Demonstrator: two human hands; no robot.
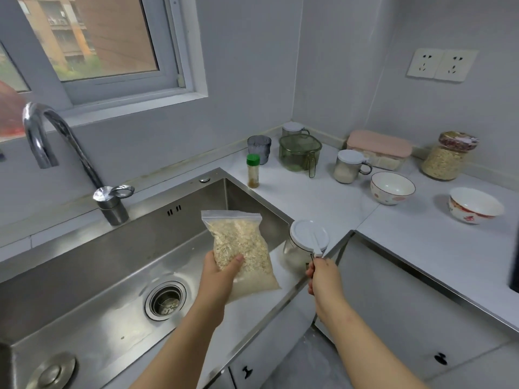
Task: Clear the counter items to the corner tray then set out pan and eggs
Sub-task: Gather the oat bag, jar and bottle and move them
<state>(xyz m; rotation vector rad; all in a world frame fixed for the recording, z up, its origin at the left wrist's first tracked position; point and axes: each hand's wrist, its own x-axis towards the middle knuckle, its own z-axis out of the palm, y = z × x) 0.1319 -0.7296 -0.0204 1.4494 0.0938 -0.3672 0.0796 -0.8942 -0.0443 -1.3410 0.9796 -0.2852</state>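
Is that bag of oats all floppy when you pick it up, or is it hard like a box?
Probably floppy: the bag is thin clear plastic full of loose flakes, and it bulges around the left hand gripping it. It is likely light, since one hand lifts it. The smooth plastic might be a bit slippery.

The counter (421, 245) bears a green-capped spice bottle (253, 171), green container (299, 156), pink-lidded box (379, 148), oat jar (446, 157) and two bowls (392, 188) (474, 205).
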